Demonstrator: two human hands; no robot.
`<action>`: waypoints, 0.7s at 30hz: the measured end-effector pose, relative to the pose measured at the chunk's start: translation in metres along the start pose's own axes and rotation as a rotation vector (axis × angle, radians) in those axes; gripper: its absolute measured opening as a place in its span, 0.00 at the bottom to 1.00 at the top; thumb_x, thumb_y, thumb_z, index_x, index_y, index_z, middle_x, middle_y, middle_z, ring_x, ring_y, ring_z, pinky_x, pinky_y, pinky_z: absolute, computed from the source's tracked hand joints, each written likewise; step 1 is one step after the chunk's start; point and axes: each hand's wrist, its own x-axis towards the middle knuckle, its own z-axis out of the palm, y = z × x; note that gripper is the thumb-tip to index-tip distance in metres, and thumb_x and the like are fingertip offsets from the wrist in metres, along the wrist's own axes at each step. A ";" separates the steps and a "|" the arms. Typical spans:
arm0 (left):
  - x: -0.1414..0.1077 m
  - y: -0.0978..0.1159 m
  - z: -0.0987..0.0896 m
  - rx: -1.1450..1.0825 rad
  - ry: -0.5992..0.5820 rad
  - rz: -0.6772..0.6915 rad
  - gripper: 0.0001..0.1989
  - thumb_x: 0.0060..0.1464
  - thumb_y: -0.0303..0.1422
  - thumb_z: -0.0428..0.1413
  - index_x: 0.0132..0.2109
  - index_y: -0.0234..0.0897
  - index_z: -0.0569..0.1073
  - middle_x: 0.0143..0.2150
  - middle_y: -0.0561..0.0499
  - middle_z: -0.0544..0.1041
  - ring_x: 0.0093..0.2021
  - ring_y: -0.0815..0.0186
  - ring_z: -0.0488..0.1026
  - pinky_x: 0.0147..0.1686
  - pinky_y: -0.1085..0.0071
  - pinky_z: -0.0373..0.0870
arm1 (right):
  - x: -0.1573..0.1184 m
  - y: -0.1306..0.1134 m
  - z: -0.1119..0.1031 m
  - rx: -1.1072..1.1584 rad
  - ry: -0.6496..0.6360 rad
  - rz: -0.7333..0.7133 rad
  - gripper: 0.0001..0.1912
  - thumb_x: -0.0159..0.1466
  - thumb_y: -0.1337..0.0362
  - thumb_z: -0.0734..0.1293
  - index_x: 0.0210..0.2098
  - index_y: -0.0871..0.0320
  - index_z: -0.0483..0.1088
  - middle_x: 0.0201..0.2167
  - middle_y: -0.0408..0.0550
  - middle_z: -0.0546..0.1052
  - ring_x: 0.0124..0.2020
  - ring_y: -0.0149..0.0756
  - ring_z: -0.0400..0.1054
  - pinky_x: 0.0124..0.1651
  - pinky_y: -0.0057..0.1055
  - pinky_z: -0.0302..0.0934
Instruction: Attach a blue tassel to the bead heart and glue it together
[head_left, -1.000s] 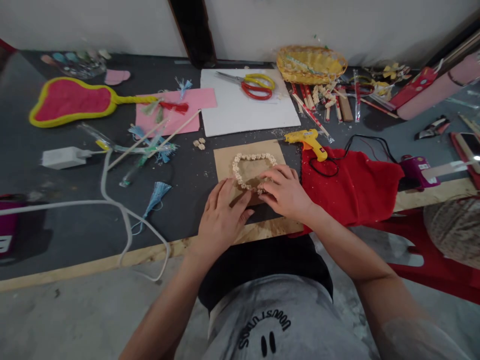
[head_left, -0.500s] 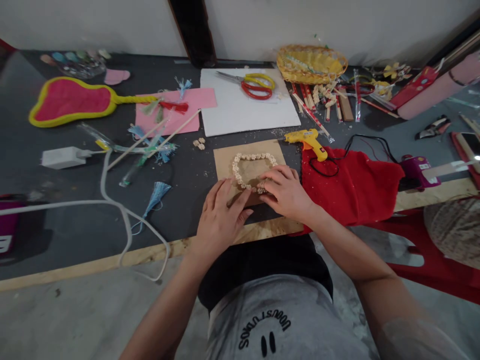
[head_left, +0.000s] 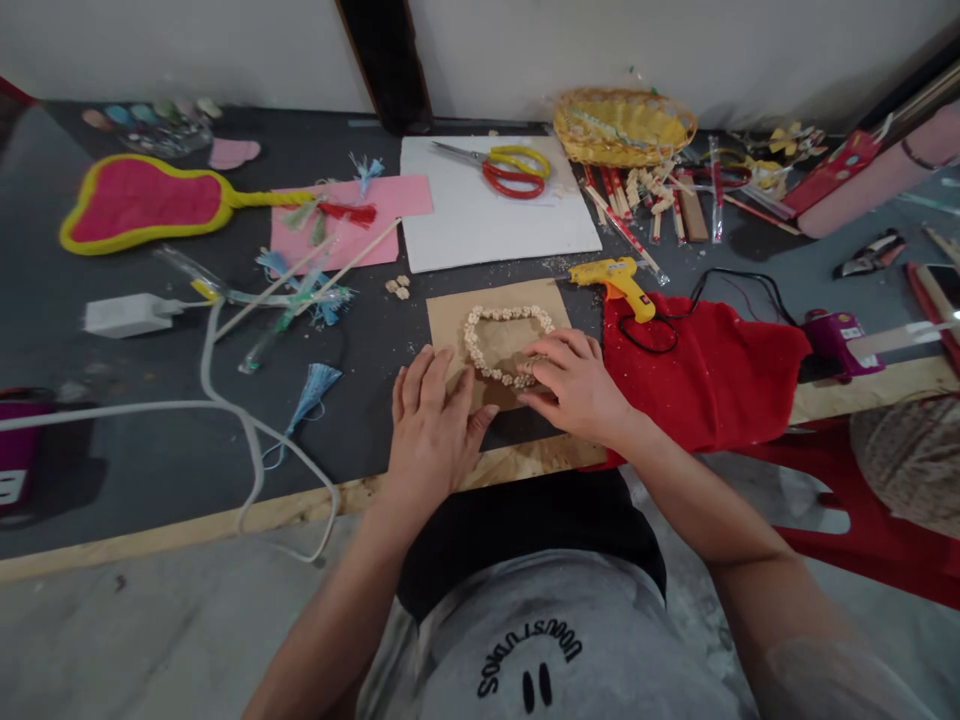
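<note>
A closed ring of small beige flower-shaped pieces lies on a brown cardboard sheet at the table's front edge. My right hand is at the ring's lower right, its thumb and bent fingers closed around the pieces there, and it hides that part of the ring. My left hand rests open over the cardboard's left edge, fingers stretched, a little apart from the ring. Several loose beige pieces sit on the dark table just beyond the cardboard's left corner.
Right of the cardboard lie a yellow glue gun and a red cloth. Scissors rest on a white board, near a yellow basket. On the left are a white cable, a blue tassel and sticks.
My left hand has drawn back to the left, away from the ring's lower edge, showing more of it. My right hand stays at the ring's lower right.
</note>
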 end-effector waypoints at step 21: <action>-0.006 -0.002 0.005 -0.007 0.014 0.023 0.22 0.67 0.43 0.52 0.60 0.35 0.71 0.67 0.33 0.65 0.72 0.41 0.55 0.67 0.40 0.56 | 0.000 0.000 0.002 -0.045 -0.024 -0.021 0.09 0.70 0.64 0.65 0.44 0.53 0.78 0.55 0.48 0.77 0.60 0.49 0.59 0.60 0.48 0.53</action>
